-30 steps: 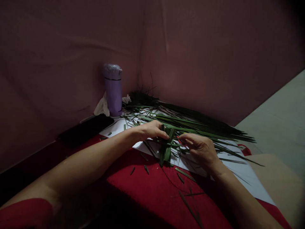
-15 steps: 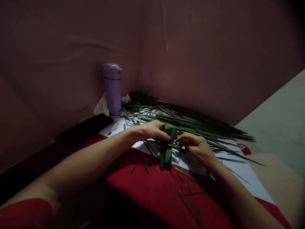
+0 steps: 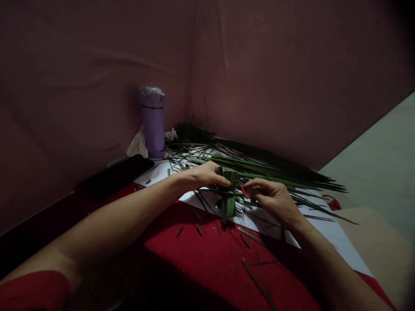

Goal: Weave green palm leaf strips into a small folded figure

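Note:
My left hand point(image 3: 203, 175) pinches the left side of a small woven piece of green leaf strips point(image 3: 228, 194) held just above a white sheet point(image 3: 324, 226). From the right, my right hand point(image 3: 274, 199) has its fingers closed on strips of the same piece. Something small and red shows between its fingers; I cannot make out what it is. A long pile of green leaves point(image 3: 259, 166) lies right behind both hands.
A purple flask point(image 3: 152, 122) stands in the corner with crumpled white tissue point(image 3: 136, 144) beside it. A dark phone point(image 3: 115, 175) lies to its left. Cut leaf bits point(image 3: 249, 235) are scattered on the red cloth point(image 3: 201, 259). Pinkish walls close off the back.
The woven piece has turned more upright and shifted slightly up. My right hand has moved a little to the right and up, its fingers still on the strips.

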Demonstrator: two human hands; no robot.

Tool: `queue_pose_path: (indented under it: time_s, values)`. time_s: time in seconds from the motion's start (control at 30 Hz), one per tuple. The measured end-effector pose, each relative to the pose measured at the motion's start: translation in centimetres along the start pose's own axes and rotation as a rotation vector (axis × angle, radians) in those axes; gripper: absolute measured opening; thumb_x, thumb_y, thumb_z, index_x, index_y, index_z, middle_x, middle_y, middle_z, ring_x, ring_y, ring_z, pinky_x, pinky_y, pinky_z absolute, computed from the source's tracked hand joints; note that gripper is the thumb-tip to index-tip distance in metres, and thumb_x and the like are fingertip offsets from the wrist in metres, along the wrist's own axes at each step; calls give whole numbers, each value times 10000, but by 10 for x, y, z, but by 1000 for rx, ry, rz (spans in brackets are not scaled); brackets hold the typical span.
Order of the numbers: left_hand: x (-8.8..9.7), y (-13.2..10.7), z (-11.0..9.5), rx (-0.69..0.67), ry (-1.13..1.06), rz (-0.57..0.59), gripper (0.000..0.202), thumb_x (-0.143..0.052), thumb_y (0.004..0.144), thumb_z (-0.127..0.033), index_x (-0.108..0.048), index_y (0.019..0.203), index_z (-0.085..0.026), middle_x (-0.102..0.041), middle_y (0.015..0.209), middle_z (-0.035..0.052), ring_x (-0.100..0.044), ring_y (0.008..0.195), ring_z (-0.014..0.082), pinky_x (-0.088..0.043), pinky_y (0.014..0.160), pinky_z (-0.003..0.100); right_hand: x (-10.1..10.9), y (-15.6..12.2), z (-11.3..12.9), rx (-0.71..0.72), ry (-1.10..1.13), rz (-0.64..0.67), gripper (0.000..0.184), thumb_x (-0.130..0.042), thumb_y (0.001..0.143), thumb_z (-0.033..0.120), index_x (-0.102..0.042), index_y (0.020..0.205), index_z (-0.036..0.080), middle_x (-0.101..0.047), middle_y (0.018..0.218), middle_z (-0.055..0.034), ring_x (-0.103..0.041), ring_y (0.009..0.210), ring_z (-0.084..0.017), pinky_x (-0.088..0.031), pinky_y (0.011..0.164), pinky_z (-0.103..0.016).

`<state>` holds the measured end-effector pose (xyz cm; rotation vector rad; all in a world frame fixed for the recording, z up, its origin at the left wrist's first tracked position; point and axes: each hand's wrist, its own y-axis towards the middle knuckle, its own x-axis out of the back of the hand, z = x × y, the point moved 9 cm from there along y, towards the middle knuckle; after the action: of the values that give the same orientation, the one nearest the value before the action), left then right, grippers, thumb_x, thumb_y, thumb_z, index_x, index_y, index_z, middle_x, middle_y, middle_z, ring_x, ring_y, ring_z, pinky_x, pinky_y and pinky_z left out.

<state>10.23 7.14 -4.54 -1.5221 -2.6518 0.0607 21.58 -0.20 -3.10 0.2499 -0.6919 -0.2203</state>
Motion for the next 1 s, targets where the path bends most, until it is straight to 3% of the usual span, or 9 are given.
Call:
queue_pose_path:
  time_s: [0.33, 0.6, 0.77, 1.0]
  values:
    - [18, 1, 1, 0, 126, -153, 136, -640, 588, -220, -565, 595, -106, -523, 544, -10, -450, 467, 66, -307, 452, 211, -2, -3, 7, -25, 43, 80, 197, -544, 736, 277, -655, 831, 145, -538, 586, -6, -415, 488, -95, -336, 444, -217]
    - [20, 0, 2, 27, 115, -182, 139, -655, 571, -212, -563, 588, -108, -521, 529, -14, -455, 448, 65, -301, 430, 206, -1, -3, 8, -37, -4, 70, 196, -526, 741, 262, -660, 831, 151, -523, 533, 10, -414, 452, -91, -330, 430, -213]
    - [15, 0, 1, 17, 97, -136, 150, -659, 558, -209, -550, 543, -107, -508, 495, -22, -447, 433, 64, -308, 430, 207, -1, -3, 13, 34, -84, 68, 194, -517, 732, 248, -672, 814, 163, -583, 614, -10, -468, 515, -107, -344, 464, -216]
    - [4, 0, 1, -7, 74, -4, 123, -646, 579, -208, -583, 595, -103, -527, 533, -16, -460, 474, 65, -332, 459, 199, -1, -1, -1, 64, -102, 80, 180, -496, 753, 190, -662, 823, 192, -607, 710, -11, -499, 620, -124, -369, 550, -230]
